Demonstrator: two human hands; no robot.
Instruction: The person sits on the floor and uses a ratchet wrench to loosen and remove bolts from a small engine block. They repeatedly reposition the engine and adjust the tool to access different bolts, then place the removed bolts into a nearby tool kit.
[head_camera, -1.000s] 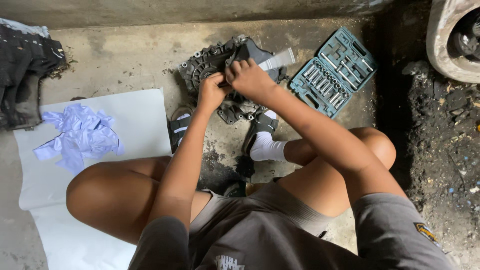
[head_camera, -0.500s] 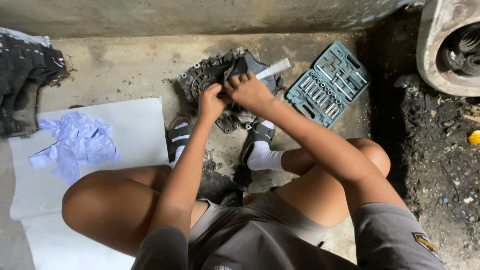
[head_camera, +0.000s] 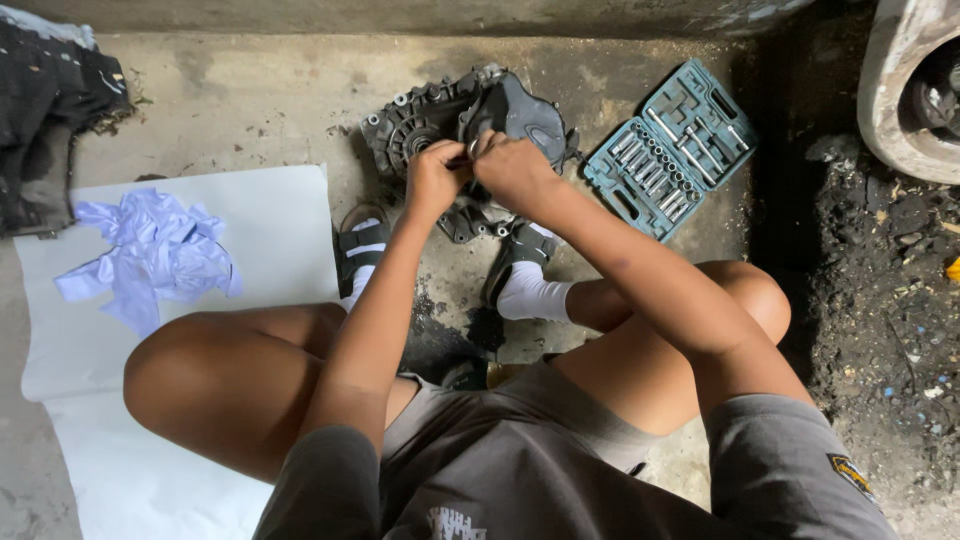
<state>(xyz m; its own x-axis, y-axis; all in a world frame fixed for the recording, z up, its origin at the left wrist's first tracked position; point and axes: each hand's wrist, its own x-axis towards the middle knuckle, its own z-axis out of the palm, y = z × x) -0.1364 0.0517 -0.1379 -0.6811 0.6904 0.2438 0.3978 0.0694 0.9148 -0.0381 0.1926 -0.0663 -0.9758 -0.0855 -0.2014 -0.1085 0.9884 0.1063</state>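
Together, left hand (head_camera: 432, 178), right hand (head_camera: 512, 168) curled over engine casing (head_camera: 520, 112).

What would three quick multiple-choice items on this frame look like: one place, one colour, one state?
1. Where is the socket set case?
A. right of the engine casing
B. on the white sheet
C. on the lap

2. Colour of the crumpled cloth?
A. red
B. pale blue
C. black

3. The case is:
A. shut
B. open
C. upside down

Key:
1 A, it lies on the concrete floor beside the casing.
2 B, pale blue against the white sheet.
3 B, rows of sockets show inside.

Both hands, left and right, meet over the casing.
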